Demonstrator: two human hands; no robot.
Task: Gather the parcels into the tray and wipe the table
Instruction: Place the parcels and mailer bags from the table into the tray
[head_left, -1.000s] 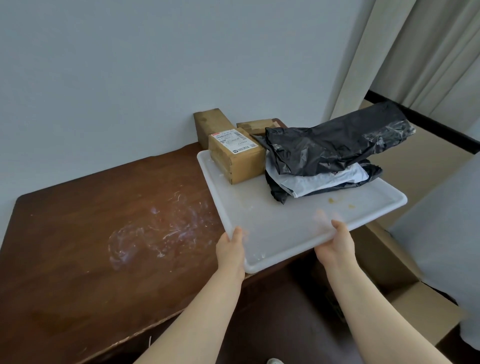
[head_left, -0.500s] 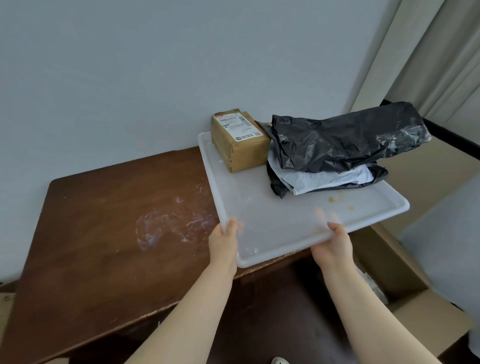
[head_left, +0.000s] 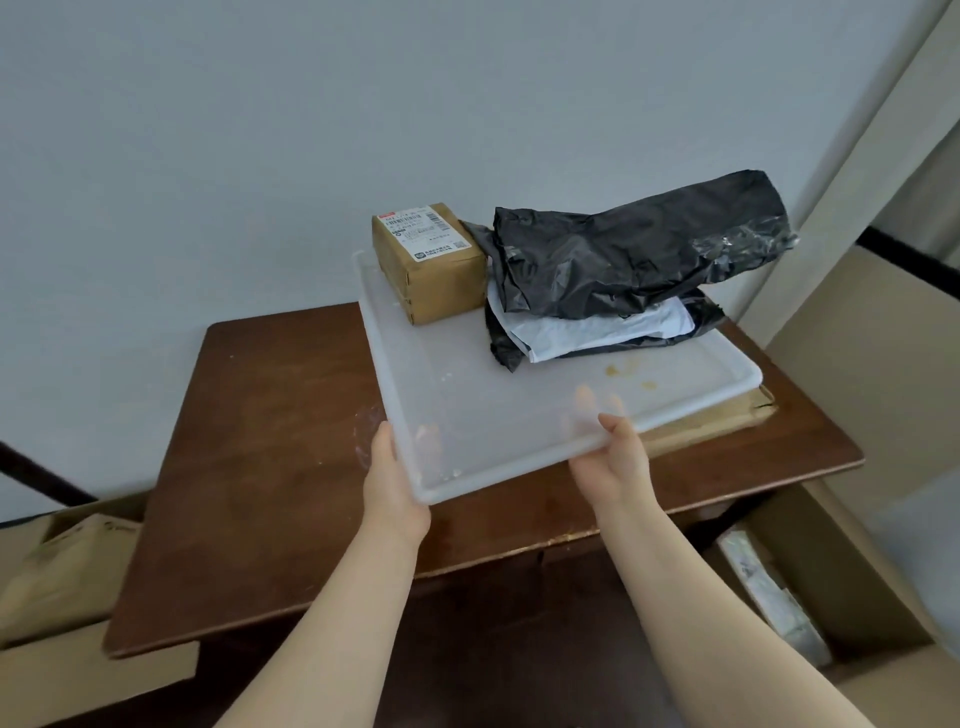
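Brown bench against a grey wall: both hands held the loaded tray above it.

Left hand and right hand gripped the near rim; the box and black bags sat far back, so tipping forward seemed possible. Anything beneath the tray stayed hidden.

Soft even daylight, faint shadows, wide-angle edge distortion

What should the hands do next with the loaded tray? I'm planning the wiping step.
Probably carry the tray sideways off the table and set it down elsewhere. Both the left hand and right hand grip its near edge, the box and bags are aboard, and white smears remain beside the left hand.
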